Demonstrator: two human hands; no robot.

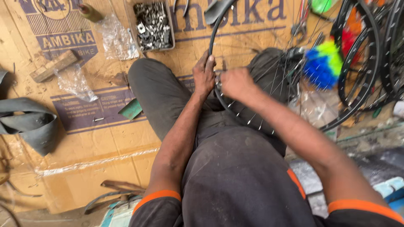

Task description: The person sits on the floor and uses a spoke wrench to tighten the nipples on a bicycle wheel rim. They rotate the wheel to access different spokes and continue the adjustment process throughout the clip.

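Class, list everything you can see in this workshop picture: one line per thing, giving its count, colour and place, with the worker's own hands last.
wheel rim: one, black, with silver spokes, across the lap at centre
tray of metal parts: one, grey, top centre
cardboard sheet: one, brown with purple print, covering the floor
wood block: one, pale brown, upper left
plastic bags: two, clear, upper left on the cardboard
rubber tube: one, dark grey, folded at the left edge
green piece: one, green, beside the left knee
tassel: one, blue and green, upper right
spare wheels: several, black, stacked at right; exact count unclear
left hand: gripping the rim
right hand: closed at the rim and spokes; what it holds is hidden
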